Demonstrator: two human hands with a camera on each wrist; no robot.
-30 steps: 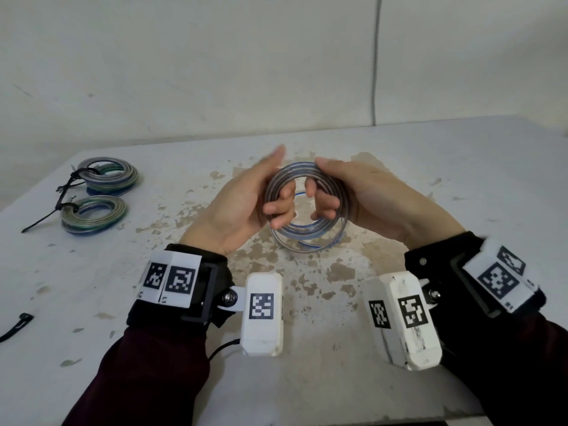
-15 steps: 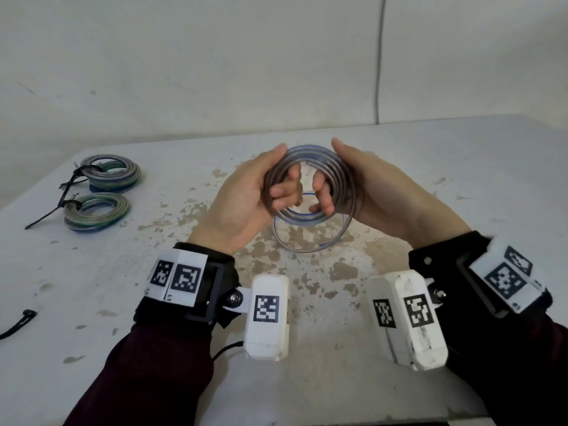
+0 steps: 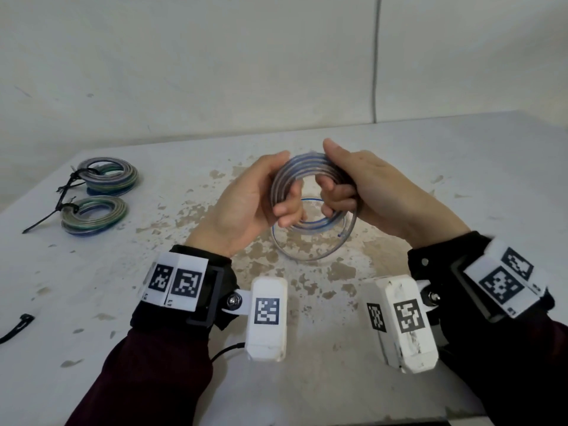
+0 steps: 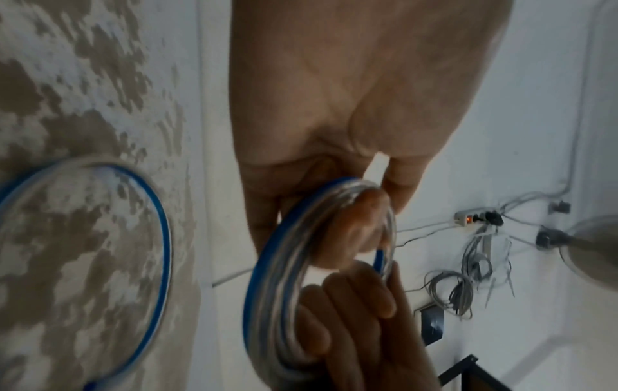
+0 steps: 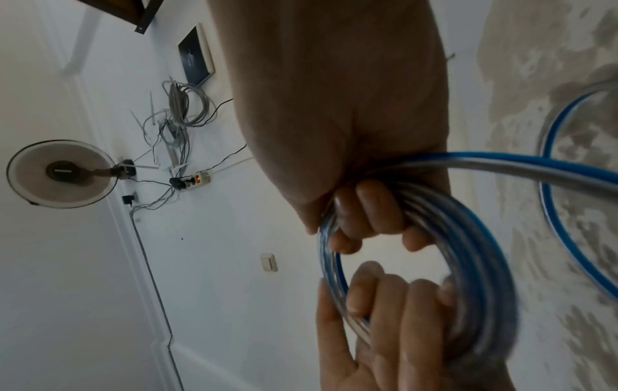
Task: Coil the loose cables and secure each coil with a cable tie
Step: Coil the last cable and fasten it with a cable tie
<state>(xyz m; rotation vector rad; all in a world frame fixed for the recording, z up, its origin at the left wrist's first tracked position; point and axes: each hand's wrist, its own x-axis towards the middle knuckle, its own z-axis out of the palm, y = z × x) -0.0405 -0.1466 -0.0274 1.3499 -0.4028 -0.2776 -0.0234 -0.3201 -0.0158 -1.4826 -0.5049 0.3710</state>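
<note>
A person's left hand (image 3: 246, 207) and right hand (image 3: 373, 187) hold a coil of clear, blue-striped cable (image 3: 302, 167) above the stained white surface (image 3: 430, 142), fingers of both curled through the ring's centre and thumbs clamped over its upper rim. The coil is raised and tilted toward the camera; one last loose turn (image 3: 307, 256) sags below the bundle, lying on or just over the surface, and its cut end (image 3: 339, 235) pokes free near the right wrist.

The main risk lies in that slack turn. The stiff cable looks springy, and if either hand eases its grip, the stacked turns are likely to fan out and undo the winding. The free end could also slip out of the bundle before anything binds it.

A second hazard is the reach for a tie. The only unused cable tie (image 3: 17, 327) in view lies at the near left edge, well apart from the coil. Fetching it means one hand must hold the whole ring alone, where a weak pinch could let it splay.

Two finished coils (image 3: 101, 192), each cinched with a black tie, sit at the far left.
</note>
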